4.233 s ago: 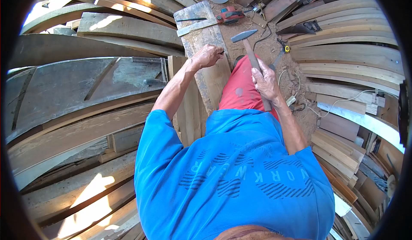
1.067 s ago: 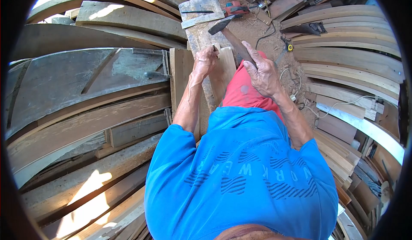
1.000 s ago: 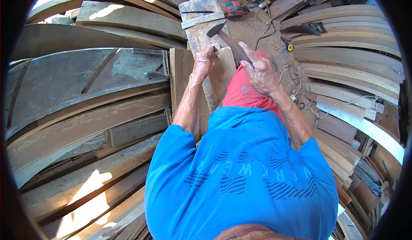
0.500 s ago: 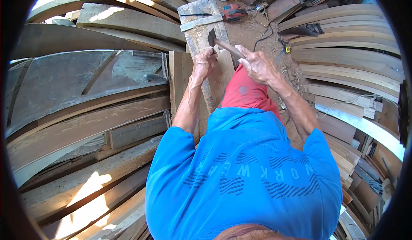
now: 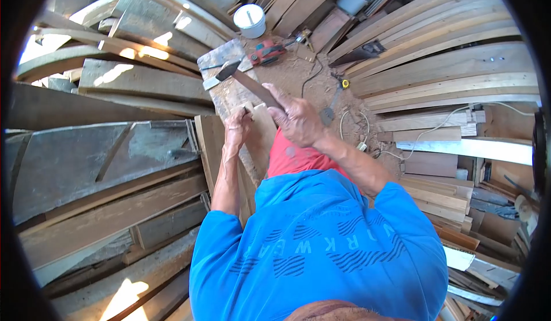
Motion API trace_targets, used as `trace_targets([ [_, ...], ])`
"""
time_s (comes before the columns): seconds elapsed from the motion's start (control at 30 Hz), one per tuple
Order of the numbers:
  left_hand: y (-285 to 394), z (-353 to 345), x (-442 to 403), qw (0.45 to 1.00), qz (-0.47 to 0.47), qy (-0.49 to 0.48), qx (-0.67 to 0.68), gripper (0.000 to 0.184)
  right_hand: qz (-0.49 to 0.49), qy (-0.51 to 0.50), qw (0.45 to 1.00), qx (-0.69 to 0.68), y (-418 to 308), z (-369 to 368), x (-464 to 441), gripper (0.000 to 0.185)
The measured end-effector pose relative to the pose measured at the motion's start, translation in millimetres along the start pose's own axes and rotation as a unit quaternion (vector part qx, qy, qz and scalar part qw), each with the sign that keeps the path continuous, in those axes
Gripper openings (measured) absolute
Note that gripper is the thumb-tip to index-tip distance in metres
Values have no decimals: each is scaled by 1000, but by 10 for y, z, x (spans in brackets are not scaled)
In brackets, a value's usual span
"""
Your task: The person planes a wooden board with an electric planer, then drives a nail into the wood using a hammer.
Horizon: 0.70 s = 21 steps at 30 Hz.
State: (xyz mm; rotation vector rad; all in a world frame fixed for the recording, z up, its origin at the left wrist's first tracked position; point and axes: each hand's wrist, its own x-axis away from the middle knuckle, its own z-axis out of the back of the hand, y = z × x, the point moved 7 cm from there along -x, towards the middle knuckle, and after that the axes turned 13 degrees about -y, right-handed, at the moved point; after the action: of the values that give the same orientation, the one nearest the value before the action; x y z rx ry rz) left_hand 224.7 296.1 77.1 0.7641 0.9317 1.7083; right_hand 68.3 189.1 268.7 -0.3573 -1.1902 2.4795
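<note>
My right hand (image 5: 301,120) is wrapped round the wooden handle of a hammer (image 5: 252,85). The hammer's dark metal head is up over the worn board (image 5: 229,50), beyond my left hand. My left hand (image 5: 236,127) is closed at the end of a pale wooden piece (image 5: 261,134) lying along my left leg. A small dark tip shows at its fingers, too small to name. Left of that hand stands another upright plank (image 5: 208,140).
A white bucket (image 5: 249,21) and a red power tool (image 5: 267,52) are beyond the board. On the dusty floor lie a yellow tape measure (image 5: 345,84) and a pale cable (image 5: 343,123). Stacked planks (image 5: 436,71) line the right, with large boards (image 5: 74,160) on the left.
The hammer head has risen away from my left hand and swung outward. My left hand stays closed at the wood. The whole view has shifted, with the surroundings lower and further left.
</note>
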Motion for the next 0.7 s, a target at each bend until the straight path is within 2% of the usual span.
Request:
trace_targets([
  [0.1,53,25,-11,1000,20,-13,0,6,-132,-205,964,110,389,-276,61,57],
  [0.2,49,19,-16,999,41,-17,25,5,-142,-225,961,80,439,-156,53,56],
  [0.23,68,28,-24,999,37,-9,10,6,-85,-151,985,8,304,-85,57,47],
  [0.33,255,125,-45,997,70,25,30,8,-53,-58,988,-132,147,-64,138,44],
  [0.37,162,116,-79,997,55,33,-34,11,-37,-32,991,-127,141,-87,178,34],
  [0.5,-239,25,-146,994,102,26,-3,17,-95,22,953,-287,516,-507,443,21],
  [0.57,-273,25,-104,992,124,19,-10,18,-148,-12,929,-340,485,-466,532,20],
  [0.63,-405,-25,-137,992,129,16,3,18,-179,-3,921,-346,478,-378,592,20],
  [0.7,-507,-55,-132,987,147,25,61,21,-133,25,933,-332,560,-383,606,21],
])
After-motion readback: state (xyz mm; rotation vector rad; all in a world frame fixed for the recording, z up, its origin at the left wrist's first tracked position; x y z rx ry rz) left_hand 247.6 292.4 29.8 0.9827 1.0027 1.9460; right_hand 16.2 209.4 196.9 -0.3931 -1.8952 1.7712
